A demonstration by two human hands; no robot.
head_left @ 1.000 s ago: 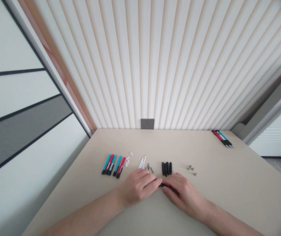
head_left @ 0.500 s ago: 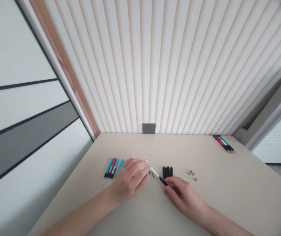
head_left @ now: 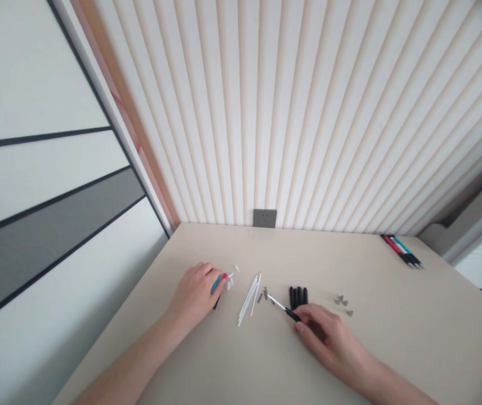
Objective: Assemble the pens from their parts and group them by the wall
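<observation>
My left hand (head_left: 196,295) is closed over pen barrels at the left of the table. A teal barrel (head_left: 215,284) and a red barrel end (head_left: 224,276) show by its fingers, which hide the rest. My right hand (head_left: 321,334) pinches a black pen grip (head_left: 293,315). A thin white refill (head_left: 277,302) sticks out of that grip, pointing up and left. Between my hands lie several white refills (head_left: 248,301) and small grey springs (head_left: 265,293). Small white pieces (head_left: 230,284) are beside my left fingers. Several black grips (head_left: 298,297) stand in a row just beyond my right hand.
Several small grey metal clips (head_left: 341,301) lie right of the black grips. Pens in red, white and teal (head_left: 401,251) rest at the table's far right corner. A ribbed wall with a dark socket (head_left: 264,218) borders the back edge.
My left hand has moved left from over the white refills to the pen barrels, uncovering the refills. My right hand still holds the grip and refill. The view has shifted slightly.
</observation>
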